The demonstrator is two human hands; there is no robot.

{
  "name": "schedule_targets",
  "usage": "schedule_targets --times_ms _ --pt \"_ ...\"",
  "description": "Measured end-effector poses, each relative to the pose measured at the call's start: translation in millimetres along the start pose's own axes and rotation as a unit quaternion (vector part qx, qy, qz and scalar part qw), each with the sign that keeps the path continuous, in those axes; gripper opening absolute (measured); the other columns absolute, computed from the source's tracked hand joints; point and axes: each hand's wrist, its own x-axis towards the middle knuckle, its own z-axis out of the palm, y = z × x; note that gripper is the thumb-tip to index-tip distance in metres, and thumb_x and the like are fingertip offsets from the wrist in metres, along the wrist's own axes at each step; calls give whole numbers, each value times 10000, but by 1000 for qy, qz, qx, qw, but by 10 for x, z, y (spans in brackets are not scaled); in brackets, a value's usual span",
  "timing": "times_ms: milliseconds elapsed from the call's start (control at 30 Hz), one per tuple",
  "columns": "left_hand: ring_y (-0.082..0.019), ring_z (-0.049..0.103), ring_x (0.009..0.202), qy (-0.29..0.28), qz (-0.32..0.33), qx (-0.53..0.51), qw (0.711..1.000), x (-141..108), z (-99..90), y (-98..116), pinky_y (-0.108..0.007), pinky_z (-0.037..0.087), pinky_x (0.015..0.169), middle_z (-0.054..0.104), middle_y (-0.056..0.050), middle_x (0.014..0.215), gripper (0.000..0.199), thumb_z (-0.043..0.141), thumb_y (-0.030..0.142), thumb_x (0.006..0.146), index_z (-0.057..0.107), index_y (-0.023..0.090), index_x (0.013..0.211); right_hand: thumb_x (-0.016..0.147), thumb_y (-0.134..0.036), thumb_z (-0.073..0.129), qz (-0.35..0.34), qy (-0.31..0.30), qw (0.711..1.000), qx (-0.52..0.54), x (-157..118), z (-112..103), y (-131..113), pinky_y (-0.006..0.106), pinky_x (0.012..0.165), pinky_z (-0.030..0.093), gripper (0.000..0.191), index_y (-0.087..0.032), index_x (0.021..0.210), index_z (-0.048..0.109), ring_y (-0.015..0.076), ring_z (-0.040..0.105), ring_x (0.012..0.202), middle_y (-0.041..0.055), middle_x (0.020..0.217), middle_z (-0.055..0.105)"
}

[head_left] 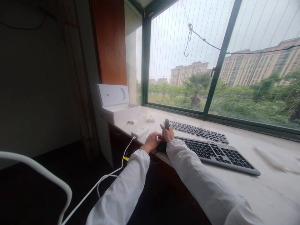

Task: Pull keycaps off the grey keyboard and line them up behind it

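My right hand [167, 133] is wrapped round a small dark upright tool [166, 123] whose top end sticks up above the fingers. Close on its left, my left hand [152, 140] has its fingers pinched together at the left end of a dark keyboard [220, 153]; what they hold is too small to make out. Below both hands lies a black object [161, 147], partly covered by them. Behind the keyboard runs a sheet of loose black keys [199, 130].
An open white box [122, 114] stands at the sill's left end. Near it are a white power strip [140, 131] with a white cable [125, 150], a small metallic item [130, 122] and crumpled white material [150, 118]. Clear plastic [276, 157] lies at the right.
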Motion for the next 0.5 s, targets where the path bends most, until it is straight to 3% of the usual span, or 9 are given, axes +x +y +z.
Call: schedule_targets --times_ms 200,500 --pt "-167 618 943 -4 19 -1 1000 28 16 -40 -271 468 890 675 -38 1018 193 633 276 792 716 211 953 747 -561 572 -54 0 994 -95 -60 5 -6 243 438 256 501 -194 462 385 105 335 470 -32 442 338" --pt "-172 616 950 -9 32 6 999 22 6 -30 -273 471 885 674 -40 1048 191 588 272 814 713 212 945 755 -580 560 -77 -2 992 -104 -97 26 3 246 440 235 515 -195 472 369 97 306 468 -38 452 305"
